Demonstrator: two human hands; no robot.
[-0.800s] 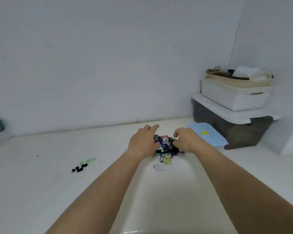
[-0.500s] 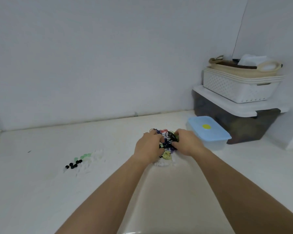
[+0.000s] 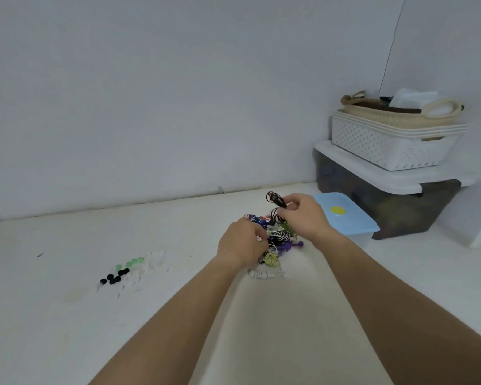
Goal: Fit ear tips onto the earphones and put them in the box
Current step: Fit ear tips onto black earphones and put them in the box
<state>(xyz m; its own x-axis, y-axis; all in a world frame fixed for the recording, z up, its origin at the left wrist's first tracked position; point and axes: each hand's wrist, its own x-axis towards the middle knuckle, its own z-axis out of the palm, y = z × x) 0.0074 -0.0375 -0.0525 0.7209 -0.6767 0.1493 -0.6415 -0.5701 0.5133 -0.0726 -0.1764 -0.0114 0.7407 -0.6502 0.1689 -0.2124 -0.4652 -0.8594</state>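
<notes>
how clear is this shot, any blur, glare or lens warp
Head view: soft, even light, no glare, only faint shadows; wide-angle warp bows the table's back edge and stretches the forearms; the earphone pile looks smeared, and the white ear tips nearly vanish against the white table.

At the right, a dark bin (image 3: 400,215) with a white lid (image 3: 395,180) sits on the white table (image 3: 67,329). A white basket (image 3: 378,145) rests on the lid, and a rope basket (image 3: 386,116) sits in it. A thin black cord (image 3: 391,45) runs down the wall (image 3: 150,93).
</notes>
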